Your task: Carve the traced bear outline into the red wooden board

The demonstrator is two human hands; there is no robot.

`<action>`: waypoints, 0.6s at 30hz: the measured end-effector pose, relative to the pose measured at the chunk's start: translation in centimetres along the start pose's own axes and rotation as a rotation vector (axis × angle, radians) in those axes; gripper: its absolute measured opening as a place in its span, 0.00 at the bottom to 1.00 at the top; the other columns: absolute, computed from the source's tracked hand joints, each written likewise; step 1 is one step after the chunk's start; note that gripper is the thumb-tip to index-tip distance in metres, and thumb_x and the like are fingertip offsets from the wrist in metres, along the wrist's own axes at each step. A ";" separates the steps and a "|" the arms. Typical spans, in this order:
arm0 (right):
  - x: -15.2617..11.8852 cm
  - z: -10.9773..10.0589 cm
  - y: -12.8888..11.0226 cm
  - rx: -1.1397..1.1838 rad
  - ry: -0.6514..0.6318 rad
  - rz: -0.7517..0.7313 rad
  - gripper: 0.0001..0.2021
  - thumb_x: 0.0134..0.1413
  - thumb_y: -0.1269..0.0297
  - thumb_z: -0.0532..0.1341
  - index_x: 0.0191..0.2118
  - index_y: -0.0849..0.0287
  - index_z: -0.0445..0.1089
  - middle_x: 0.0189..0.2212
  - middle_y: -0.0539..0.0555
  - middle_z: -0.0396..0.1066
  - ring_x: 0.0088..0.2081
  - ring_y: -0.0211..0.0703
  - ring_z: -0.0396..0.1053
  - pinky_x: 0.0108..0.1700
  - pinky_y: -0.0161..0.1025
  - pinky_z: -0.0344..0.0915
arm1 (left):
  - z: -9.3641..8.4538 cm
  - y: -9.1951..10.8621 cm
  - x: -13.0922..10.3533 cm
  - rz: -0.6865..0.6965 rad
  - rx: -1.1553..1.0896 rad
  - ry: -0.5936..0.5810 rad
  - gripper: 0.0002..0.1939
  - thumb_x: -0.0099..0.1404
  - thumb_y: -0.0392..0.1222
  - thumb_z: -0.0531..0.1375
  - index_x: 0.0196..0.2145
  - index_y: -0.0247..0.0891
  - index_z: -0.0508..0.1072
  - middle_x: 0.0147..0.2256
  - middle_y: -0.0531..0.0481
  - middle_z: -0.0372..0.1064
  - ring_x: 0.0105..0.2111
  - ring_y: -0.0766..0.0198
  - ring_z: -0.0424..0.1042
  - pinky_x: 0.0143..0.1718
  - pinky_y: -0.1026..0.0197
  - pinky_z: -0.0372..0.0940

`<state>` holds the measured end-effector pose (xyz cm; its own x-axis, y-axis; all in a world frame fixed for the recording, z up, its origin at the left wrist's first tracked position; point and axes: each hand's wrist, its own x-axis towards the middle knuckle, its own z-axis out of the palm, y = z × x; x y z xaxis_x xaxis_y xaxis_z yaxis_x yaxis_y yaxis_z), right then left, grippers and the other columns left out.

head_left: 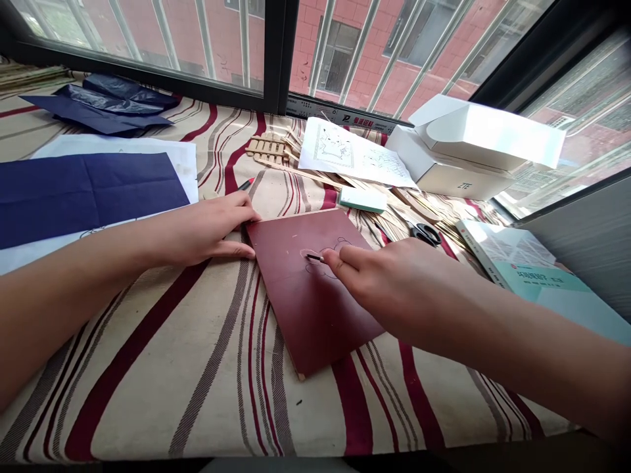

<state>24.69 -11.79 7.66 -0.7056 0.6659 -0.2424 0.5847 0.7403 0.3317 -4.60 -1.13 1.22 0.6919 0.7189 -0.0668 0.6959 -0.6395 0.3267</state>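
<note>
A dark red board (315,309) is laid flat on the striped cloth (211,368), in the middle of the view, and is turned slightly askew. The right hand (379,279) is brought in from the right, with the forearm slanted across the cloth and the wrist held over the board's right side; its back is turned upward and its fingers are curled inward. A slim dark-tipped tool (314,257) is gripped between thumb and fingers, and its tip is pointed leftward at the board, by a pale curved mark. Thin dark curved lines can be seen beside the fingertips. The left hand (207,226) is reached in from the left with the forearm laid low and the palm turned down. It is half open: the fingers are bent, the thumb is stretched out below them, and the board's upper left edge is touched by the fingertips and thumb. Dark blue sheets (89,190) are spread over white paper (190,164) by the left forearm. Beyond the board, a small pale green and white box (363,199), black-handled scissors (425,234) and a printed sheet (350,154) are placed among thin wooden strips (446,223).
</note>
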 end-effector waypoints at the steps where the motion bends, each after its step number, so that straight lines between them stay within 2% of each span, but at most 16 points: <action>1: 0.2 -0.4 -0.1 0.030 -0.027 0.028 0.13 0.66 0.73 0.62 0.50 0.65 0.82 0.36 0.61 0.81 0.23 0.40 0.66 0.23 0.41 0.42 | 0.0 0.0 0.0 0.000 0.001 0.000 0.32 0.68 0.69 0.58 0.54 0.41 0.77 0.52 0.39 0.71 0.50 0.45 0.76 0.53 0.52 0.71; 4: 0.8 -1.4 -0.5 0.043 -0.085 0.078 0.11 0.63 0.73 0.65 0.47 0.64 0.83 0.35 0.62 0.81 0.23 0.39 0.67 0.23 0.40 0.42 | 0.0 -0.1 0.0 0.001 0.003 0.009 0.32 0.68 0.69 0.59 0.54 0.41 0.77 0.51 0.39 0.71 0.50 0.45 0.75 0.53 0.52 0.70; 7: 0.8 -1.6 -0.4 -0.016 -0.058 0.008 0.10 0.64 0.72 0.65 0.47 0.64 0.83 0.36 0.62 0.81 0.23 0.39 0.67 0.22 0.41 0.41 | 0.1 -0.1 0.1 0.008 0.009 0.010 0.33 0.68 0.70 0.58 0.55 0.41 0.77 0.51 0.39 0.71 0.50 0.45 0.75 0.54 0.52 0.70; 13: -0.4 0.3 0.7 -0.244 0.025 -0.175 0.17 0.71 0.75 0.58 0.58 0.69 0.79 0.35 0.59 0.78 0.22 0.39 0.64 0.22 0.44 0.40 | 0.1 -0.1 0.1 -0.014 0.014 0.001 0.34 0.67 0.70 0.58 0.55 0.40 0.77 0.52 0.37 0.71 0.49 0.42 0.76 0.52 0.49 0.71; 18: -0.8 1.7 0.0 -0.187 0.099 -0.071 0.21 0.74 0.74 0.53 0.63 0.71 0.75 0.35 0.59 0.78 0.23 0.41 0.67 0.24 0.46 0.38 | 0.0 -0.3 0.1 0.021 -0.004 0.017 0.31 0.68 0.70 0.59 0.53 0.41 0.78 0.51 0.39 0.72 0.49 0.45 0.76 0.53 0.50 0.72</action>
<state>25.93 -12.13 6.35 -0.7836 0.5937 -0.1831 0.4543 0.7486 0.4830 -4.73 -0.88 1.08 0.7026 0.7102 -0.0435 0.6807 -0.6530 0.3321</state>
